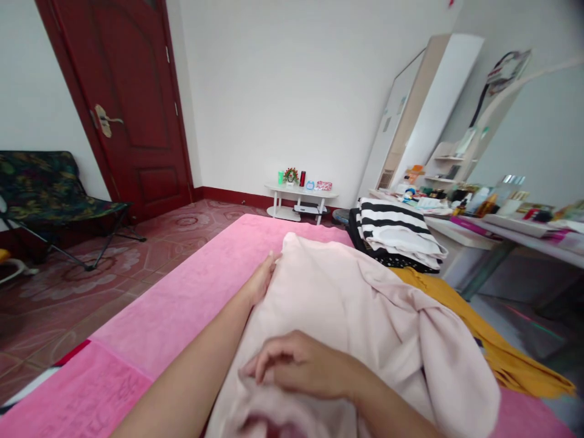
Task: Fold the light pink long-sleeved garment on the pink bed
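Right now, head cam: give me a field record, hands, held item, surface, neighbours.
left hand: flat against the far edge of the pale pink garment
right hand: fingers curled, pinching the garment's near edge
surface: pink bed cover
beside garment: yellow cloth, partly under it; black-and-white striped folded clothes beyond
background: red door, folding chair, small white table

body: two bare forearms | sleeves: none in view | hands [292, 365]: no rings, no gloves
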Motion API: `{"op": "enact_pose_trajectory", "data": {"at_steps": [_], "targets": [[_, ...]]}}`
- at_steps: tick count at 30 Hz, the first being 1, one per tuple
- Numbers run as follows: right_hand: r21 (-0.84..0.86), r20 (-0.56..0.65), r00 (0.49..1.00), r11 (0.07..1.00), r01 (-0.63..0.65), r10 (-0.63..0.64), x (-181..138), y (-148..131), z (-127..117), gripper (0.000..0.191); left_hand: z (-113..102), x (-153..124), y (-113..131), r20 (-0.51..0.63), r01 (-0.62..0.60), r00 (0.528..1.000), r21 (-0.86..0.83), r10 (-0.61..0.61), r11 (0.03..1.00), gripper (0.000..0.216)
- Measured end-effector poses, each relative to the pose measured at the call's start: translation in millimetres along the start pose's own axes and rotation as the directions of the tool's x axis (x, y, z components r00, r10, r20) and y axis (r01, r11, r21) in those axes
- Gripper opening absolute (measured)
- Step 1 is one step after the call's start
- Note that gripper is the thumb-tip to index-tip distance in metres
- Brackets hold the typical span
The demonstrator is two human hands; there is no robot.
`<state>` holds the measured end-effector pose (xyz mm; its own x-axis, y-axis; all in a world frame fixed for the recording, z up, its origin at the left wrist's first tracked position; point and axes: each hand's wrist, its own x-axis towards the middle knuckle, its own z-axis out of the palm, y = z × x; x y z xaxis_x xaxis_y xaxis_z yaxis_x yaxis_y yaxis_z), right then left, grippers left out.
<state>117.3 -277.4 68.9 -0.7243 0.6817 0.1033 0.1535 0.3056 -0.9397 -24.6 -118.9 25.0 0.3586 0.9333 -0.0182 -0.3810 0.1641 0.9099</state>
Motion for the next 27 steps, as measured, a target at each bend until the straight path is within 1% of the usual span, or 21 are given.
{"op": "enact_pose_trajectory", "data": {"at_steps": [1,2,4,6,8,11,14,18,21,24,27], "targets": [[0.022,0.029,0.999,0.999,0.027,-0.028,4,1,4,0.017,-1,-1,2,0.014,0.008,1.0,-0.008,-0.008,1.0,0.061],[0.048,0.03,0.998,0.997,0.055,-0.056,6,3,9,0.015,-2,-2,2,0.025,0.007,1.0,-0.014,-0.007,1.0,0.059],[0.061,-0.049,0.996,0.995,0.081,-0.078,7,8,15,0.013,-1,-2,1,0.025,-0.02,0.999,0.031,0.019,0.999,0.057],[-0.019,-0.157,0.985,0.997,0.073,-0.075,7,14,21,0.01,0,0,-3,-0.014,-0.037,0.999,0.184,0.04,0.982,0.054],[-0.175,-0.203,0.97,0.979,0.099,-0.135,7,20,25,0.006,2,5,-7,-0.073,-0.034,0.995,0.358,0.065,0.933,0.047],[-0.405,-0.118,0.961,0.896,0.183,-0.249,10,29,32,0.002,4,23,-8,-0.12,-0.046,0.985,0.513,0.125,0.857,0.042],[-0.511,-0.058,0.964,0.837,0.195,-0.26,13,34,35,0.006,7,54,-3,-0.122,-0.057,0.978,0.617,0.168,0.785,0.042],[-0.511,-0.003,0.97,0.834,0.209,-0.245,14,37,32,0.006,13,105,4,-0.109,-0.051,0.975,0.738,0.194,0.672,0.044],[-0.475,0.007,0.972,0.855,0.209,-0.234,13,37,28,0.004,15,137,1,-0.113,-0.053,0.963,0.812,0.246,0.582,0.048],[-0.402,0.0,0.981,0.898,0.176,-0.193,12,37,25,0.006,13,154,-8,-0.095,-0.067,0.948,0.871,0.302,0.487,0.051],[-0.321,-0.008,0.986,0.934,0.154,-0.165,12,40,24,0.01,12,159,-16,-0.043,-0.072,0.957,0.923,0.288,0.377,0.05]]}}
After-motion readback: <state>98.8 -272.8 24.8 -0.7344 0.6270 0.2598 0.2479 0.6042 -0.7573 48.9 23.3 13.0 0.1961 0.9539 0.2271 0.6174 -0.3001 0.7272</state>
